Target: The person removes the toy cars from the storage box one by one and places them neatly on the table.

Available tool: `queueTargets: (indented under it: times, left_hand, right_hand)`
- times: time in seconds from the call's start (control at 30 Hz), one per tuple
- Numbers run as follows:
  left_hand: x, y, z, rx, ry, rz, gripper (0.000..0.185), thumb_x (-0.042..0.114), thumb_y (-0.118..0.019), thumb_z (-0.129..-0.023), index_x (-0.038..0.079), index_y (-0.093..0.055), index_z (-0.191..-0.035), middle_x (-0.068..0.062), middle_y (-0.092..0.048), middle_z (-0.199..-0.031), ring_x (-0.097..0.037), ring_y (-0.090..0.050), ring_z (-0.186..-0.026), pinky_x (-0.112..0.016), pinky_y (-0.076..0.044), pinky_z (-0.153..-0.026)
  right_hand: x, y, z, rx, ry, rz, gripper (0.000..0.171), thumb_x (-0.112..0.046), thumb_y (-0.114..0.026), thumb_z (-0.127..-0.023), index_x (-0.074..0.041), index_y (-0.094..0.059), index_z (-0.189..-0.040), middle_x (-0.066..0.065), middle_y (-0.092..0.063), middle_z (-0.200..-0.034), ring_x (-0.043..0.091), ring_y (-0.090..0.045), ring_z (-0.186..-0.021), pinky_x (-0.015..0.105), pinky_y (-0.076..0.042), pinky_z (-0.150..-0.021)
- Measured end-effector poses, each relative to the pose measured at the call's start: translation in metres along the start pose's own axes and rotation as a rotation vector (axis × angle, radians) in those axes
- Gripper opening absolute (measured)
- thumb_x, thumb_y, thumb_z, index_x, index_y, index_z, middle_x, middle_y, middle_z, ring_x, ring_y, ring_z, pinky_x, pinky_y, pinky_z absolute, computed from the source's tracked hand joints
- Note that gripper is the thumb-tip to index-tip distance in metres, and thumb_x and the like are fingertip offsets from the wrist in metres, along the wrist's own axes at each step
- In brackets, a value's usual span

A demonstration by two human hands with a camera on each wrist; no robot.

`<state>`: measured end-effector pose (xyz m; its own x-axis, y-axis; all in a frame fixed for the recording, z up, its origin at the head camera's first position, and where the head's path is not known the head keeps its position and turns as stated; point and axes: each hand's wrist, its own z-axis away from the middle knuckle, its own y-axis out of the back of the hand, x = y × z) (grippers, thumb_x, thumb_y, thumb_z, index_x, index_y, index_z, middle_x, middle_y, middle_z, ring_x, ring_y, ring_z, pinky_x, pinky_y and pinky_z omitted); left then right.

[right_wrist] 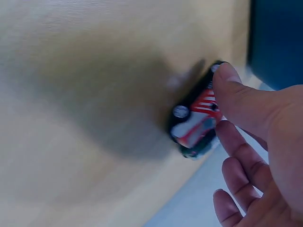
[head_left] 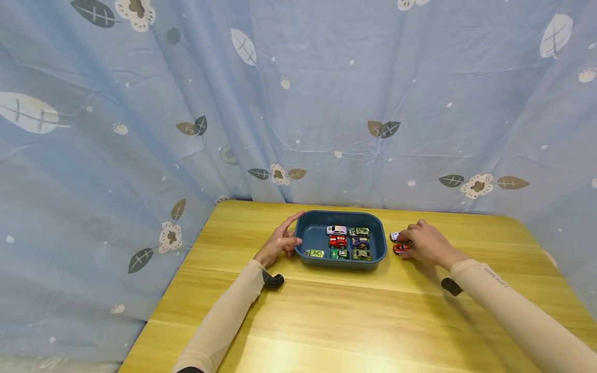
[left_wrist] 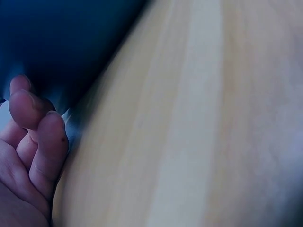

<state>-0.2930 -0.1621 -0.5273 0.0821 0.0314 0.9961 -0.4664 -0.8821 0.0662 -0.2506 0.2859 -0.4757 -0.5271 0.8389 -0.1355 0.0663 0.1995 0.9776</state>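
My right hand [head_left: 426, 243] pinched the red toy car [right_wrist: 196, 120] on the wooden table [head_left: 326, 321] beside the blue tray [head_left: 342, 263] (left hand [head_left: 280, 243] relaxed against its rim), a light hold it could roll from

Left hand [head_left: 281, 242]: rests against blue tray's [head_left: 308, 235] left rim
Tray: seven toy cars inside
Right hand [head_left: 425, 242]: touching orange car [head_left: 399, 249], white car [head_left: 394, 236] beside
Surface: wooden table [head_left: 354, 316]
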Motion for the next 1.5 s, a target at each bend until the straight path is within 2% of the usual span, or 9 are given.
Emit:
queueTargets:
  times: [0.17,0.37,0.47,0.6,0.73,1.0,1.2,1.33,1.5]
  left_hand:
    - [-0.002,0.0,0.0,-0.007,-0.003,-0.008,0.086,0.004,-0.066,-0.094,0.028,-0.031,-0.169,-0.007,-0.043,-0.068,-0.021,-0.042,-0.056,-0.03,-0.047,-0.049]
    - [-0.002,0.0,0.0,-0.003,-0.002,-0.014,0.084,0.006,-0.067,-0.094,0.038,-0.036,-0.166,-0.004,-0.043,-0.067,-0.02,-0.043,-0.056,-0.03,-0.047,-0.05]
    - [-0.002,0.001,0.0,-0.004,-0.004,-0.011,0.085,0.005,-0.067,-0.094,0.038,-0.036,-0.166,-0.004,-0.043,-0.067,-0.019,-0.043,-0.056,-0.03,-0.047,-0.049]
    - [-0.001,0.003,0.0,-0.002,-0.009,-0.006,0.086,0.004,-0.067,-0.093,0.035,-0.035,-0.167,-0.005,-0.043,-0.066,-0.02,-0.043,-0.056,-0.03,-0.047,-0.049]
    - [-0.001,0.004,-0.001,0.002,-0.015,-0.012,0.087,0.0,-0.065,-0.092,0.033,-0.035,-0.167,-0.005,-0.045,-0.066,-0.019,-0.044,-0.056,-0.03,-0.046,-0.049]
    - [-0.002,0.0,-0.002,0.0,-0.02,-0.002,0.089,-0.002,-0.064,-0.09,0.033,-0.036,-0.167,-0.003,-0.046,-0.065,-0.02,-0.043,-0.056,-0.029,-0.045,-0.05]
    - [-0.005,-0.001,-0.002,-0.017,0.002,0.007,0.089,-0.003,-0.063,-0.092,0.033,-0.034,-0.168,-0.003,-0.048,-0.066,-0.019,-0.044,-0.056,-0.029,-0.044,-0.051]
    - [-0.006,0.0,-0.002,-0.016,-0.004,0.01,0.088,-0.003,-0.062,-0.092,0.033,-0.034,-0.167,-0.003,-0.049,-0.067,-0.018,-0.043,-0.054,-0.029,-0.043,-0.051]
    - [-0.005,0.002,-0.003,-0.016,-0.018,0.017,0.088,-0.001,-0.064,-0.091,0.032,-0.034,-0.167,-0.003,-0.049,-0.066,-0.017,-0.043,-0.052,-0.029,-0.043,-0.05]
  right_hand:
    - [-0.008,0.013,-0.007,0.014,0.017,-0.04,0.036,-0.019,-0.093,-0.079,-0.009,-0.081,-0.112,0.011,-0.075,-0.105,0.036,-0.06,-0.097,0.055,-0.051,-0.081]
    - [-0.02,0.034,-0.022,0.041,-0.072,-0.065,0.037,-0.021,-0.091,-0.083,-0.009,-0.08,-0.116,0.02,-0.072,-0.12,0.046,-0.057,-0.111,0.065,-0.047,-0.087]
    - [-0.025,0.041,-0.033,0.058,-0.109,-0.087,0.036,-0.026,-0.088,-0.087,-0.01,-0.08,-0.117,0.023,-0.069,-0.128,0.049,-0.056,-0.119,0.069,-0.045,-0.093]
    - [-0.036,0.045,-0.052,0.081,-0.094,-0.141,0.037,-0.032,-0.086,-0.089,-0.009,-0.08,-0.118,0.022,-0.068,-0.131,0.047,-0.057,-0.125,0.069,-0.045,-0.102]
    - [-0.053,0.046,-0.072,0.066,-0.057,-0.202,0.038,-0.035,-0.083,-0.092,-0.011,-0.079,-0.12,0.023,-0.064,-0.138,0.046,-0.054,-0.132,0.068,-0.042,-0.109]
    - [-0.092,0.033,-0.101,-0.05,0.052,-0.283,0.036,-0.032,-0.082,-0.093,-0.014,-0.078,-0.124,0.028,-0.048,-0.158,0.053,-0.038,-0.147,0.073,-0.03,-0.118]
    - [-0.115,0.015,-0.114,-0.15,0.128,-0.302,0.03,-0.033,-0.085,-0.091,-0.017,-0.082,-0.117,0.03,-0.04,-0.163,0.056,-0.032,-0.15,0.075,-0.031,-0.117]
    - [-0.126,0.006,-0.122,-0.178,0.156,-0.276,0.026,-0.036,-0.087,-0.088,-0.021,-0.083,-0.108,0.029,-0.036,-0.166,0.055,-0.03,-0.151,0.074,-0.032,-0.117]
    - [-0.135,0.001,-0.132,-0.181,0.175,-0.268,0.026,-0.037,-0.089,-0.085,-0.019,-0.084,-0.103,0.028,-0.034,-0.167,0.054,-0.029,-0.152,0.074,-0.03,-0.118]
